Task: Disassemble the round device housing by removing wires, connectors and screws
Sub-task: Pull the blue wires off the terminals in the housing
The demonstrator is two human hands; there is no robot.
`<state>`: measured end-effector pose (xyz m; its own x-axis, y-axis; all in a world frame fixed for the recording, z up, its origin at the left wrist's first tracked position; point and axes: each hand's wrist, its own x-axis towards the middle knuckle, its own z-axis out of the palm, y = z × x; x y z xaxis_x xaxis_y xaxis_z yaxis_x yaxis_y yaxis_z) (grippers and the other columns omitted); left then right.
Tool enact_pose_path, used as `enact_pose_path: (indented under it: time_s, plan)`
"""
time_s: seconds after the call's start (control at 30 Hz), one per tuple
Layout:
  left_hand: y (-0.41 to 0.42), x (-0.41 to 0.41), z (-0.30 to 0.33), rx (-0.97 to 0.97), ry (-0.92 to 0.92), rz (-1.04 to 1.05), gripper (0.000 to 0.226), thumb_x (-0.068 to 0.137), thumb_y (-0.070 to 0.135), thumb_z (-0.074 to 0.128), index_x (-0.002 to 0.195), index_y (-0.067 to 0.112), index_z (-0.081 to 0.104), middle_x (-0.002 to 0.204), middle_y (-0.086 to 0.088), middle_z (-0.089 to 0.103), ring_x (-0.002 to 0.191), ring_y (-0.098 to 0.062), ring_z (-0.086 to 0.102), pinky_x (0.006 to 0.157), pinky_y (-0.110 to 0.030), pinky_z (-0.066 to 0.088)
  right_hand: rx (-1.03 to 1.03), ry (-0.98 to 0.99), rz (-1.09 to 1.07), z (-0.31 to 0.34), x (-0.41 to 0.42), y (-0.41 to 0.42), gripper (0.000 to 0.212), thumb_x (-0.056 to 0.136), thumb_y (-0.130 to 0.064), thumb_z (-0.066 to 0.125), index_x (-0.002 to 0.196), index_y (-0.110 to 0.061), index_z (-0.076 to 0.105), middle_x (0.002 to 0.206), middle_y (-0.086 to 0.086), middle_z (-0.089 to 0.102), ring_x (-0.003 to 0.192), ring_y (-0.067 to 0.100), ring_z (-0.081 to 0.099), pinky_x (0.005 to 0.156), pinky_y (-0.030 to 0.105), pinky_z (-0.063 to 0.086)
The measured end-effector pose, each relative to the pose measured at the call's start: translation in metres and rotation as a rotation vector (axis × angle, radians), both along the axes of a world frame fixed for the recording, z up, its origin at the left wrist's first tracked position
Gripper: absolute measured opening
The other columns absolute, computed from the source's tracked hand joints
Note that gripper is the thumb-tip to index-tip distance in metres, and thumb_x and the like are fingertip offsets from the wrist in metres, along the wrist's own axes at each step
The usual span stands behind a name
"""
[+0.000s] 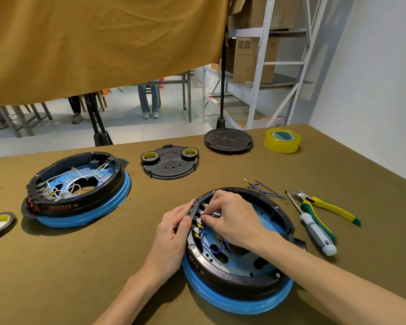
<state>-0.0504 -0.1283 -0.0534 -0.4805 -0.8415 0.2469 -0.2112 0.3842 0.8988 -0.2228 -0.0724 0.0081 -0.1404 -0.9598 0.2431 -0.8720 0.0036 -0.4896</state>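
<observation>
Housing (244, 275): round, black, seated on a blue ring (234, 301), lying open side up on the table (103, 266) near its front edge, directly before the person. Inside, a blue base plate with dark cut-outs is exposed. A row of terminals (198, 222) with brass connectors runs along the inner left wall. Blue wires (215, 248) loop across the base plate below the terminals.

Left hand (174, 233): fingers curled over the outer left rim of the housing, gripping the wall just behind the terminal row; thumb lies on top of the rim.

Right hand (230, 216): reaches into the housing from the right, fingers bent and drawn together, fingertips pinching at a connector in the middle of the terminal row. Whether a wire is between the fingertips cannot be told.

Loose wires (263, 190), blue with brass ends, lie on the table just beyond the housing's far rim. A screwdriver (314, 228) and pliers (326, 207) lie side by side to the right of the housing.

A second housing (77, 186) with white wires stands well apart at the left. Two black covers (170, 163) (227, 139) lie farther back, the nearer one carrying two tape rolls. A yellow tape roll (283, 140) stands at the far right
</observation>
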Motion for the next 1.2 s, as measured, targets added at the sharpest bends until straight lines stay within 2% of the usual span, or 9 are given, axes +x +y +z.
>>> enact_pose_path:
  time_s: [0.13, 0.27, 0.47, 0.63, 0.8, 1.0, 1.2]
  plan:
    - [0.0007, 0.0007, 0.0004, -0.012, 0.002, 0.005, 0.061, 0.094, 0.063, 0.033, 0.145, 0.037, 0.053, 0.137, 0.031, 0.056, 0.137, 0.005, 0.041, 0.11, -0.023, 0.035, -0.003, -0.011, 0.023, -0.0007, 0.0001, 0.0011, 0.016, 0.092, -0.043, 0.07, 0.09, -0.03, 0.079, 0.096, -0.014, 0.059, 0.092, 0.007, 0.052, 0.078, 0.031, 0.044]
    - [0.0011, 0.0002, 0.0006, -0.022, -0.001, -0.001, 0.059, 0.094, 0.062, 0.034, 0.144, 0.038, 0.053, 0.134, 0.036, 0.056, 0.135, 0.006, 0.042, 0.105, -0.018, 0.034, -0.013, 0.017, -0.007, -0.0022, 0.0002, 0.0005, 0.017, 0.092, -0.045, 0.069, 0.09, -0.031, 0.078, 0.097, -0.015, 0.06, 0.095, 0.009, 0.052, 0.081, 0.031, 0.043]
    - [0.0014, 0.0003, 0.0021, -0.01, 0.01, 0.001, 0.06, 0.094, 0.063, 0.034, 0.144, 0.037, 0.053, 0.137, 0.03, 0.057, 0.136, 0.004, 0.042, 0.11, -0.025, 0.036, -0.01, 0.005, -0.016, -0.0022, -0.0002, -0.0001, 0.017, 0.091, -0.045, 0.07, 0.09, -0.03, 0.079, 0.099, -0.015, 0.06, 0.097, 0.009, 0.05, 0.081, 0.031, 0.043]
    - [0.0022, 0.0004, 0.0036, 0.007, 0.014, -0.008, 0.05, 0.093, 0.063, 0.035, 0.138, 0.048, 0.052, 0.133, 0.038, 0.055, 0.135, 0.007, 0.042, 0.108, -0.022, 0.036, 0.017, -0.053, -0.009, -0.0014, -0.0019, 0.0024, 0.017, 0.09, -0.045, 0.071, 0.095, -0.031, 0.08, 0.104, -0.011, 0.055, 0.101, 0.009, 0.05, 0.084, 0.033, 0.046]
    - [0.0026, 0.0008, 0.0049, -0.002, 0.001, -0.001, 0.051, 0.093, 0.062, 0.034, 0.139, 0.047, 0.051, 0.131, 0.041, 0.054, 0.134, 0.009, 0.041, 0.108, -0.018, 0.034, 0.022, -0.053, 0.011, 0.0003, -0.0028, 0.0018, 0.017, 0.091, -0.043, 0.072, 0.095, -0.029, 0.08, 0.1, -0.012, 0.052, 0.097, 0.008, 0.049, 0.081, 0.03, 0.043]
    - [0.0034, 0.0016, 0.0044, 0.001, -0.003, -0.003, 0.053, 0.095, 0.061, 0.035, 0.142, 0.043, 0.051, 0.131, 0.038, 0.056, 0.134, 0.007, 0.042, 0.108, -0.02, 0.035, 0.001, -0.024, 0.01, -0.0021, -0.0012, 0.0028, 0.015, 0.092, -0.042, 0.07, 0.095, -0.032, 0.081, 0.105, -0.017, 0.063, 0.1, 0.006, 0.056, 0.087, 0.034, 0.048]
    - [0.0034, 0.0017, 0.0044, -0.008, -0.006, -0.006, 0.051, 0.097, 0.053, 0.037, 0.143, 0.039, 0.052, 0.133, 0.035, 0.057, 0.135, 0.005, 0.043, 0.109, -0.022, 0.035, 0.012, -0.034, 0.024, -0.0028, -0.0036, 0.0027, 0.017, 0.092, -0.042, 0.069, 0.097, -0.03, 0.081, 0.107, -0.018, 0.069, 0.1, 0.004, 0.061, 0.087, 0.037, 0.052]
